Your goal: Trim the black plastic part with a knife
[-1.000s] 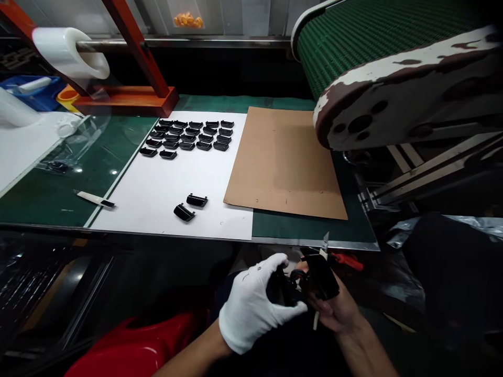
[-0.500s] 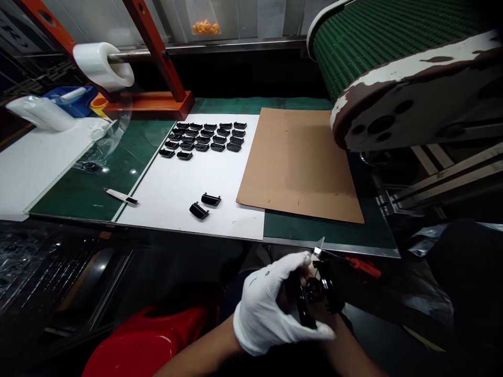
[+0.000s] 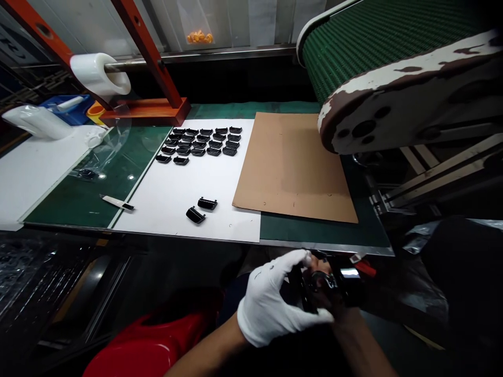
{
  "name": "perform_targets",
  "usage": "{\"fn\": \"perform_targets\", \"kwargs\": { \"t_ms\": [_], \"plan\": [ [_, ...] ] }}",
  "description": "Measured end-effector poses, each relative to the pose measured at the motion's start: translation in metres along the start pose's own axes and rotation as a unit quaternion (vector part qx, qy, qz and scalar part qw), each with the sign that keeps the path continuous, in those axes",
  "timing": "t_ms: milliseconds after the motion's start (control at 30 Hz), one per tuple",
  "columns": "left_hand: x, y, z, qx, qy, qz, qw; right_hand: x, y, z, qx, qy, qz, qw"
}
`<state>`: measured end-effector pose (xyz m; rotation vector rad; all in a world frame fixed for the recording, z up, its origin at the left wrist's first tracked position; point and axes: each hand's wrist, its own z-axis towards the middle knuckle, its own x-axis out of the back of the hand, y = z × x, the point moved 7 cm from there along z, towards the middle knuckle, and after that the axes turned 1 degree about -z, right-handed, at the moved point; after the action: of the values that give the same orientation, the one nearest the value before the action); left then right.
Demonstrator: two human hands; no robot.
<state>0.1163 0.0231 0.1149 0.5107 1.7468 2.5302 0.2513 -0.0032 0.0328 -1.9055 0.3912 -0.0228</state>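
Between hands (image 3: 271,306), black part (image 3: 326,283) now sideways

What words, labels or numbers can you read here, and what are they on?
No words can be read: the dark marks on the white sign at top left and on the white glove are too small and blurred to read.

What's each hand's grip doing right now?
Left: white-gloved hand, closed, holding a glossy black plastic part.
Right: bare hand, closed, holding the same part from below.
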Motion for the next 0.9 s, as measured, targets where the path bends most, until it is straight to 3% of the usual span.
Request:
{"fn": "perform_targets", "kwargs": {
  "t_ms": [133,233,333,467,600,733,900],
  "plan": [
    [-0.002,-0.004,0.009,0.063,-0.108,0.082,0.989,0.006,-0.016,-0.007,0.007,-0.054,0.02,0.998],
    [-0.007,-0.008,0.009,0.102,-0.197,0.078,0.972,0.01,-0.022,-0.009,-0.008,-0.07,0.0,0.998],
    [-0.012,-0.017,0.003,0.134,-0.259,0.085,0.953,0.01,-0.019,-0.013,-0.044,-0.08,-0.037,0.995],
    [-0.022,-0.036,-0.011,0.148,-0.338,0.189,0.91,0.007,-0.01,-0.02,-0.085,-0.095,-0.111,0.986],
    [-0.026,-0.046,-0.02,0.132,-0.356,0.289,0.879,0.003,-0.003,-0.025,-0.101,-0.107,-0.194,0.97],
    [-0.029,-0.048,-0.027,0.138,-0.362,0.291,0.875,-0.003,0.004,-0.027,-0.102,-0.114,-0.242,0.958],
    [-0.023,-0.042,-0.025,0.139,-0.339,0.281,0.887,0.001,0.005,-0.027,-0.094,-0.112,-0.141,0.979]
  ]
}}
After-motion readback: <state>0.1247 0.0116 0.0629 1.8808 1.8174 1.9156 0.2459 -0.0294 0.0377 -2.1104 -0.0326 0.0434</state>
